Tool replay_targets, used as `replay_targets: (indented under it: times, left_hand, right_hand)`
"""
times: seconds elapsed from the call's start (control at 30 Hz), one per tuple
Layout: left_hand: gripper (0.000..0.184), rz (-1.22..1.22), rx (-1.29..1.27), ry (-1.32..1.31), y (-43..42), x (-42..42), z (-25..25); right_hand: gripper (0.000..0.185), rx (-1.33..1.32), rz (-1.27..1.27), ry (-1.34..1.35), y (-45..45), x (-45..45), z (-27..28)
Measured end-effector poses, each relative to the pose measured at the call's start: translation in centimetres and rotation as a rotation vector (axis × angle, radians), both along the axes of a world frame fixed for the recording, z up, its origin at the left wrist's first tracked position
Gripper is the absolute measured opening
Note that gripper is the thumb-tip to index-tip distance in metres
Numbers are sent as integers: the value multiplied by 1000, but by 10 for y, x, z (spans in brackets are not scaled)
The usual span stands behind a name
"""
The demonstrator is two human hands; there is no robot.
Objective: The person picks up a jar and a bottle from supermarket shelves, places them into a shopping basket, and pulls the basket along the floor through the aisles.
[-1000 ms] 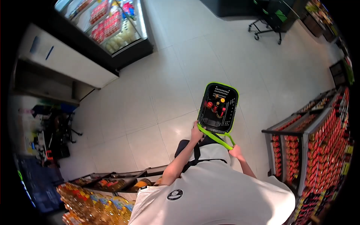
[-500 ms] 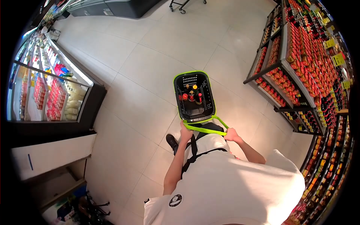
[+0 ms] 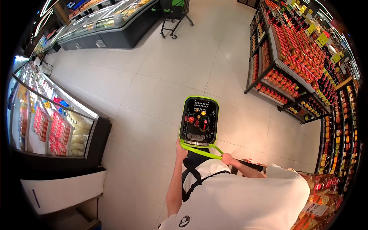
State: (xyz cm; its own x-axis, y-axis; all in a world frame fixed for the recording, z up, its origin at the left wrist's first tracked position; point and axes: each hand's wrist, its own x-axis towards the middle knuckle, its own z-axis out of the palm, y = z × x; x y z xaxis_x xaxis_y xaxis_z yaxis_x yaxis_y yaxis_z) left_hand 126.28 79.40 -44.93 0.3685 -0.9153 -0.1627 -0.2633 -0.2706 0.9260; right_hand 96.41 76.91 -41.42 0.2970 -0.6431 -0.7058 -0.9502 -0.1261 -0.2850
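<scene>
A black shopping basket (image 3: 184, 131) with a lime-green rim hangs in front of my body. Several dark bottles (image 3: 197, 121) with red and yellow caps are grouped inside it. The basket's green handle (image 3: 199, 151) lies folded toward me, across its near side. At the handle's left end, by the basket's near corner, my left hand (image 3: 181, 151) is closed around it. Over on the other side, my right hand (image 3: 228, 158) grips the handle's right end. Both palms are hidden.
On the left stands a lit refrigerated case (image 3: 94, 142). A freezer island (image 3: 119, 36) and a shopping cart (image 3: 174, 23) are farther ahead. To the right are a display rack of red-labelled jars (image 3: 295, 53) and bottle shelves (image 3: 333, 142). Packaged goods (image 3: 320, 199) sit close by my right side.
The view has tilted up and shifted, so more of the freezer island and cart shows. The basket sits lower in view. Packaged goods have appeared at my right. Both hands keep their grip.
</scene>
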Motion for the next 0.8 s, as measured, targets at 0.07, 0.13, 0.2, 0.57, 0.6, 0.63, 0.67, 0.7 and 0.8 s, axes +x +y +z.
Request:
replay_targets:
  times: [0.07,0.13,0.2,0.57,0.6,0.63,0.67,0.7,0.8]
  left_hand:
    - [70,-9,-78,-35,-7,12,-16]
    - [69,-51,-57,-33,-14,25,-21]
    - [71,-116,85,11,-23,38,-6]
    - [66,-379,144,120,-104,133,-11]
    - [66,-409,127,14,-114,140,-5]
    - [65,-478,100,-39,-120,153,-16]
    - [63,-545,58,-87,-137,162,-14]
    - [62,-579,158,-32,-150,170,-13]
    - [55,-627,116,56,-179,178,5]
  right_hand:
    - [28,-31,29,-33,8,9,-9]
    - [27,-21,-24,-50,15,19,-12]
    - [27,-37,-86,-78,18,35,3]
    - [28,113,-193,-80,17,132,-49]
    - [29,102,-236,-69,16,146,-50]
    - [29,93,-299,-72,16,159,-49]
    - [30,71,-360,-70,2,171,-26]
    - [30,46,-429,-95,-5,182,-20]
    - [31,21,-392,-59,-16,199,-28]
